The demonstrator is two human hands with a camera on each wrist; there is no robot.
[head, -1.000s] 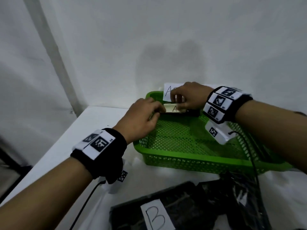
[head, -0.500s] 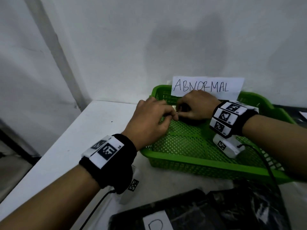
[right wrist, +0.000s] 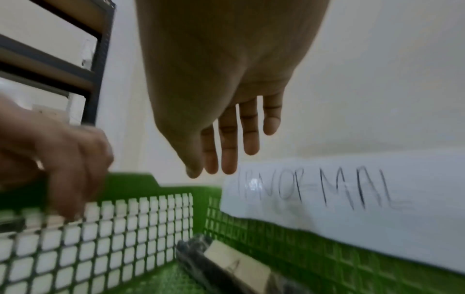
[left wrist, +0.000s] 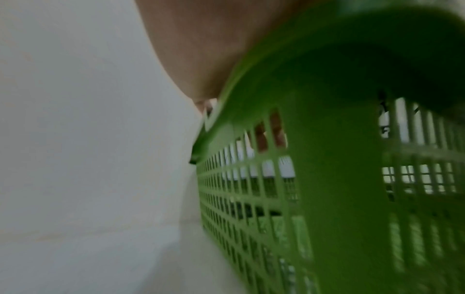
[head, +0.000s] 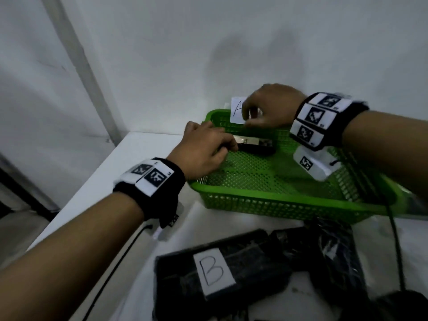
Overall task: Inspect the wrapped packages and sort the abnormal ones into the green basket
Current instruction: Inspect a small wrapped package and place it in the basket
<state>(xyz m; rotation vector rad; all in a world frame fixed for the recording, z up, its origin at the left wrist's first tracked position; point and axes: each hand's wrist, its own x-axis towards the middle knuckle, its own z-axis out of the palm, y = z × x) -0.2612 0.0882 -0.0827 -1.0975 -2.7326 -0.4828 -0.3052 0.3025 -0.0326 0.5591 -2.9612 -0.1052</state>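
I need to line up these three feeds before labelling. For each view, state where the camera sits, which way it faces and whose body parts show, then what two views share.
Head: worn on the head, faces forward and down at the green perforated plastic basket on the white table; both forearms, left hand and right hand show.
Left wrist: low beside the basket's outer wall, facing along it; only a palm edge shows.
Right wrist: inside the basket, facing the white paper ABNORMAL sign; right fingers show straight, and the left hand too.
Shared: head and right wrist both show the black wrapped package labelled A.

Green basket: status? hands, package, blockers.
Right hand open, lifted clear above the basket. Left hand on the package labelled A; grip unclear. Package lies inside green basket. Nothing in the way.
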